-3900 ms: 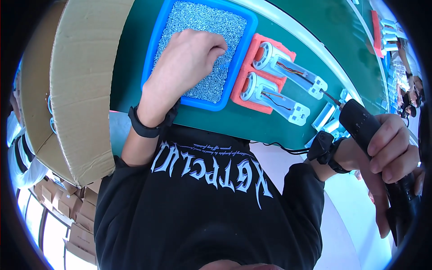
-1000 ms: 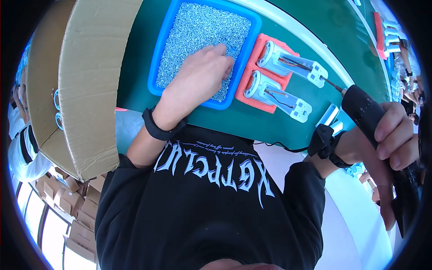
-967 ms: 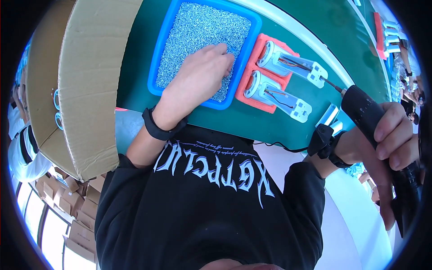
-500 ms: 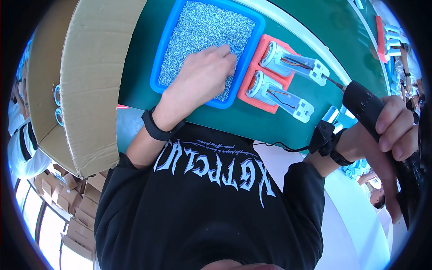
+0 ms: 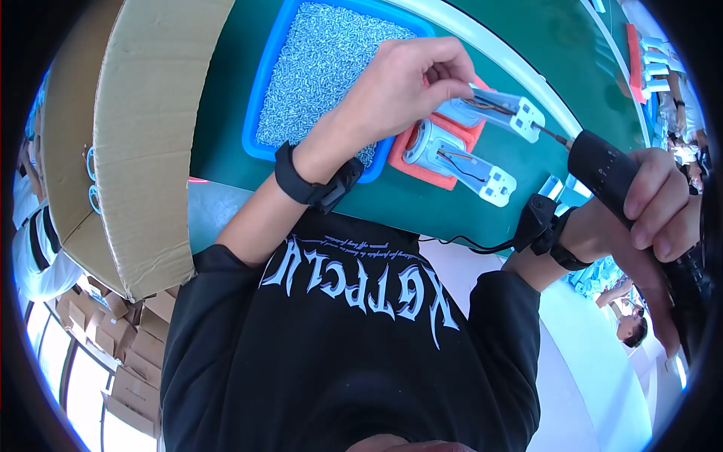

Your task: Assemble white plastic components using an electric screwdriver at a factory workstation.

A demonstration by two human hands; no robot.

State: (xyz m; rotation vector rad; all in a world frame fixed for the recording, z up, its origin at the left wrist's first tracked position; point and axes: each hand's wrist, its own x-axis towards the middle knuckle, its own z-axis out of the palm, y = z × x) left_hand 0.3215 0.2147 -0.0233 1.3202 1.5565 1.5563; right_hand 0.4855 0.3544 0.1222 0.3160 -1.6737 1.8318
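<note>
The left hand [image 5: 407, 79], fingers pinched together on something too small to make out, hovers over 2 grey-white parts [image 5: 482, 139] on an orange pad [image 5: 410, 154], upper centre. The right hand [image 5: 651, 207], fingers clamped on a black power screwdriver [image 5: 602, 169], could slip and gouge. Green surface [image 5: 226, 98]; blue screw tray [image 5: 271, 83] and cardboard box [image 5: 128, 135] to the left.

The left hand [image 5: 407, 79] pinches at a white part [image 5: 501, 111] (on an orange pad [image 5: 413, 160]); the right hand [image 5: 659, 207] grips a black screwdriver [image 5: 606, 169].
</note>
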